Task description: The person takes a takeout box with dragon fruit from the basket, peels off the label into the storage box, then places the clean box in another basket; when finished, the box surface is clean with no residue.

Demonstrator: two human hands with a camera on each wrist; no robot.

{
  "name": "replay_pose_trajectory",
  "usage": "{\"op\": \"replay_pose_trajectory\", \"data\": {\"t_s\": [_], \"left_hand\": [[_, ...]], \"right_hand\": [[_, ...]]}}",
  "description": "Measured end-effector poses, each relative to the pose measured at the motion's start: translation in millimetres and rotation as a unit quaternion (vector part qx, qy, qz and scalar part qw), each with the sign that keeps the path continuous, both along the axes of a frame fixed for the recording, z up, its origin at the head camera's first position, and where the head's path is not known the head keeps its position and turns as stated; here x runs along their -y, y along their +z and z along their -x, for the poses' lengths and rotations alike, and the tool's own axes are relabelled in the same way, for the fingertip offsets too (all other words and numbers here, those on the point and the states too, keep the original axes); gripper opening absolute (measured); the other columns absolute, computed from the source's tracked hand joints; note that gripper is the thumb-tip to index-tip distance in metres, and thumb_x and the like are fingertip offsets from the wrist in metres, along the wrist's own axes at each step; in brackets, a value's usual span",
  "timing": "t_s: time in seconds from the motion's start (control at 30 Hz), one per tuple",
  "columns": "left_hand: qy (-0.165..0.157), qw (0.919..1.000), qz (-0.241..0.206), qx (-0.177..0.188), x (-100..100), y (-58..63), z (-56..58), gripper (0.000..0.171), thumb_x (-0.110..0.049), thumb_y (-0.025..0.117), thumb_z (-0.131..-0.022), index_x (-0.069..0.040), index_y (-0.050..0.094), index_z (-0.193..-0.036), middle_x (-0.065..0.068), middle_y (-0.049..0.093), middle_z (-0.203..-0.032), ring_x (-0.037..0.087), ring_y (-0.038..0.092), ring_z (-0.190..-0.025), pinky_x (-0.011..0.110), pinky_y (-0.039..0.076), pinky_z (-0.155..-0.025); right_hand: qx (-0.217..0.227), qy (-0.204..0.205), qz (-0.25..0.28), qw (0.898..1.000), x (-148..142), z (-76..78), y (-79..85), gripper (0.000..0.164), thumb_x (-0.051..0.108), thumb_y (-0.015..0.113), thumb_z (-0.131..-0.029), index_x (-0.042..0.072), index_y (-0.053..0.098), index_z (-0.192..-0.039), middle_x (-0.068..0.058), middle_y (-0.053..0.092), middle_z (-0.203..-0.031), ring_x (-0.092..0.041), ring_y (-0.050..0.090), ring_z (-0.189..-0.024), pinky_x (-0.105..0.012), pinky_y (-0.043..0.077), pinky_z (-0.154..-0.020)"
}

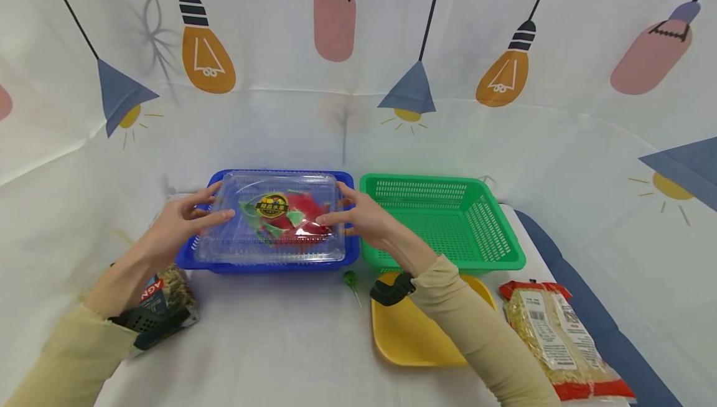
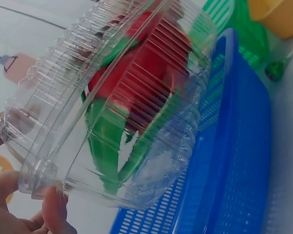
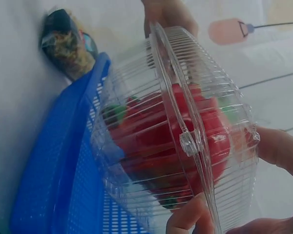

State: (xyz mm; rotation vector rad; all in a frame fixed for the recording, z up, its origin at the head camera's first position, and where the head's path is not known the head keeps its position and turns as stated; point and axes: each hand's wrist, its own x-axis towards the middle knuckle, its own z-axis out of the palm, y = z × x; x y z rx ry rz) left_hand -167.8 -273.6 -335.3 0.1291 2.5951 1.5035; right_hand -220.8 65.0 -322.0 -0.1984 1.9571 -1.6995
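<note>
A clear plastic clamshell box (image 1: 229, 236) with a black and gold label holds red and green contents (image 1: 294, 223). My left hand (image 1: 179, 217) grips its left edge, with the thumb on the lid side in the head view. The right hand (image 1: 364, 215) holds the right edge, fingers and thumb around the rim. Both wrist views show the box tilted over the blue basket (image 2: 246, 126), with its lid closed. In the right wrist view, the lid's catch (image 3: 188, 143) shows near the right fingers.
A green basket (image 1: 506, 265) stands right of the blue one. In front of it lie a yellow tray (image 1: 392, 338) and a small green-headed item (image 1: 350, 280). A grain bag (image 1: 546, 332) lies at the right, and another packet (image 1: 176, 295) is beside my left forearm. Patterned cloth hangs behind.
</note>
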Motion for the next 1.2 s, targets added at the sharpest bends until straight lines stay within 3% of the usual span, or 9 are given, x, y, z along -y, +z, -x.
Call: {"op": "replay_pose_trajectory", "data": {"t_s": [0.27,0.43,0.53,0.7,0.9,1.03,1.1,1.2], "left_hand": [[-0.002,1.0,-0.003,-0.009,-6,0.2,-12.4,0.076,-0.036,0.059,-0.101,-0.029,0.013,-0.161,0.02,0.028,-0.157,0.025,0.042,-0.123,0.034,0.042,-0.088],[-0.005,0.9999,-0.01,-0.006,-10,-0.7,-19.2,0.078,-0.037,0.059,-0.101,-0.03,0.01,-0.161,0.022,0.026,-0.157,0.032,0.039,-0.127,0.052,0.04,-0.094],[-0.002,1.0,-0.001,-0.005,-12,-2.9,-26.4,0.08,-0.037,0.059,-0.101,-0.029,0.008,-0.162,0.024,0.027,-0.155,0.031,0.042,-0.122,0.053,0.041,-0.091],[-0.006,0.9999,0.006,-0.011,-15,-6.2,-38.7,0.08,-0.032,0.059,-0.101,-0.027,0.007,-0.162,0.025,0.03,-0.149,0.03,0.044,-0.112,0.043,0.044,-0.08],[-0.011,0.9999,-0.003,-0.008,-19,-11.5,-56.2,0.084,-0.028,0.061,-0.1,-0.026,0.005,-0.162,0.028,0.029,-0.148,0.05,0.04,-0.129,0.058,0.049,-0.088],[-0.01,0.9999,0.0,-0.003,-21,-17.1,-70.5,0.087,-0.027,0.063,-0.099,-0.027,0.004,-0.163,0.026,0.032,-0.142,0.045,0.044,-0.122,0.042,0.05,-0.076],[-0.011,0.9999,0.011,-0.005,-23,-18.9,-77.4,0.088,-0.028,0.065,-0.098,-0.028,0.004,-0.162,0.027,0.031,-0.144,0.046,0.044,-0.123,0.04,0.049,-0.073],[-0.002,0.9995,0.031,0.001,-25,-21.6,-86.3,0.089,-0.031,0.066,-0.097,-0.032,0.006,-0.162,0.022,0.036,-0.134,0.032,0.049,-0.103,0.036,0.042,-0.062]], "right_hand": [[-0.007,-0.003,0.0,1.0,-8,-13.5,2.0,0.098,0.01,0.076,-0.088,0.025,0.015,-0.162,-0.015,0.03,-0.148,-0.03,0.048,-0.126,-0.043,0.049,-0.097],[-0.009,-0.001,-0.001,1.0,-12,-20.0,-0.1,0.098,0.011,0.077,-0.087,0.026,0.016,-0.162,-0.014,0.032,-0.146,-0.031,0.047,-0.128,-0.049,0.047,-0.103],[-0.019,0.005,-0.009,1.0,-15,-25.3,-2.0,0.097,0.012,0.077,-0.087,0.026,0.018,-0.162,-0.016,0.035,-0.142,-0.032,0.049,-0.124,-0.05,0.047,-0.102],[-0.038,0.019,-0.026,0.999,-20,-35.9,-4.4,0.095,0.017,0.079,-0.086,0.027,0.021,-0.161,-0.015,0.04,-0.133,-0.029,0.051,-0.114,-0.04,0.054,-0.089],[-0.051,0.044,-0.023,0.997,-26,-52.7,-11.9,0.095,0.021,0.08,-0.085,0.023,0.022,-0.159,-0.012,0.047,-0.116,-0.025,0.047,-0.102,-0.031,0.051,-0.073],[-0.052,0.057,-0.012,0.997,-28,-67.3,-17.3,0.096,0.02,0.081,-0.084,0.02,0.021,-0.159,-0.008,0.045,-0.109,-0.023,0.045,-0.096,-0.031,0.044,-0.076],[-0.056,0.063,-0.01,0.996,-29,-74.6,-20.7,0.097,0.019,0.081,-0.083,0.018,0.02,-0.159,-0.009,0.044,-0.108,-0.024,0.044,-0.094,-0.031,0.042,-0.076],[-0.065,0.079,-0.019,0.995,-30,-85.6,-26.2,0.1,0.023,0.082,-0.083,0.016,0.018,-0.159,-0.01,0.042,-0.111,-0.024,0.044,-0.095,-0.03,0.043,-0.074]]}}
